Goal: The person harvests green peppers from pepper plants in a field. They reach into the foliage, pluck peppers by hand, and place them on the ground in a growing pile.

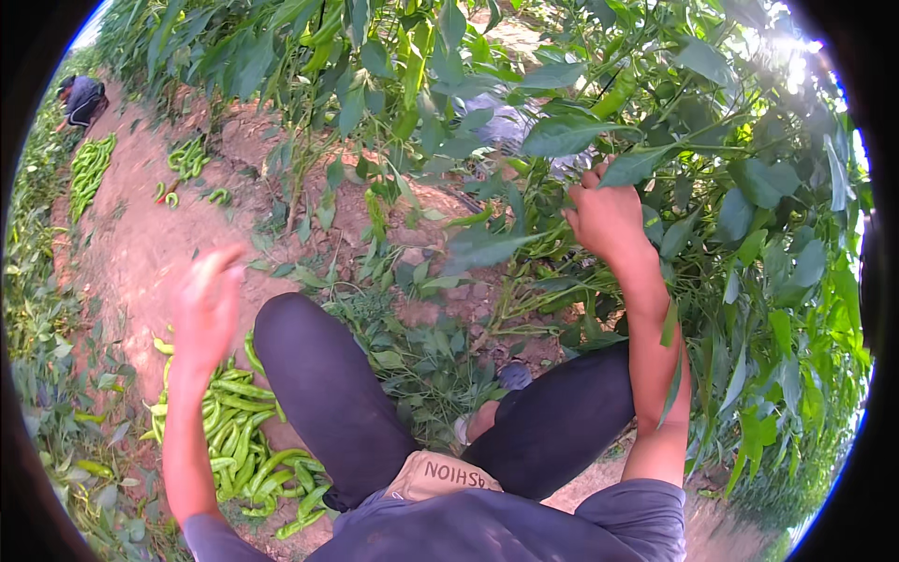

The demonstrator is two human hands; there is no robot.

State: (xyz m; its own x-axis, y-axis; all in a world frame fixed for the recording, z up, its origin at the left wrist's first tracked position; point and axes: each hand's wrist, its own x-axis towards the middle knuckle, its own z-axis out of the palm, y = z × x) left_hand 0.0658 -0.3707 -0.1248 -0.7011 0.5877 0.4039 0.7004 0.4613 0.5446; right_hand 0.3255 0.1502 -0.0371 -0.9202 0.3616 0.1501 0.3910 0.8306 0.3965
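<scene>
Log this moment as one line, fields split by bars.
left hand: blurred, near green pepper pile | right hand: among pepper plant leaves, grip hidden | co-worker: low, at upper left

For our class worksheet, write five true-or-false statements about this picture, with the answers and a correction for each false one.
1. The right hand is up among the leaves of a pepper plant. True.
2. The left hand is also buried in that plant. False: it is away to the left, blurred, in front of bare soil.
3. The peppers in the near pile are mostly red. False: they are green.
4. Another person is at the upper left of the picture. True.
5. The wearer's trousers are white. False: they are dark.
</scene>
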